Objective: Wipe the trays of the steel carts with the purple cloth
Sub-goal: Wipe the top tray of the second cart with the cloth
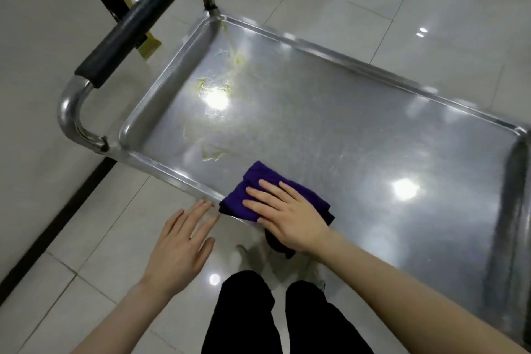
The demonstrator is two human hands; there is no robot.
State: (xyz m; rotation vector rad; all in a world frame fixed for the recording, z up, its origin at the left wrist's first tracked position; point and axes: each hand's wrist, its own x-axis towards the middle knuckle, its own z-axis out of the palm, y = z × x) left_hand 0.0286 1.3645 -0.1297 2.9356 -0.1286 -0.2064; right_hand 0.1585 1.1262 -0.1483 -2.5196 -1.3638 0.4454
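Pressing flat, fingers spread, the right hand (pixel 283 217) pins the folded purple cloth (pixel 260 185) against the near rim of the glossy rectangular steel tray (pixel 330 123). The left hand (pixel 181 244) hovers open, fingertips beside the rim. Yellowish smears (pixel 214 154) streak the metal near the rubber-sleeved handle (pixel 132 29).

Both forearms were bare, with no sleeves, rings or watch showing on the left hand (pixel 179 247) or right hand (pixel 290 217). Black trousers (pixel 244 322) covered both legs.
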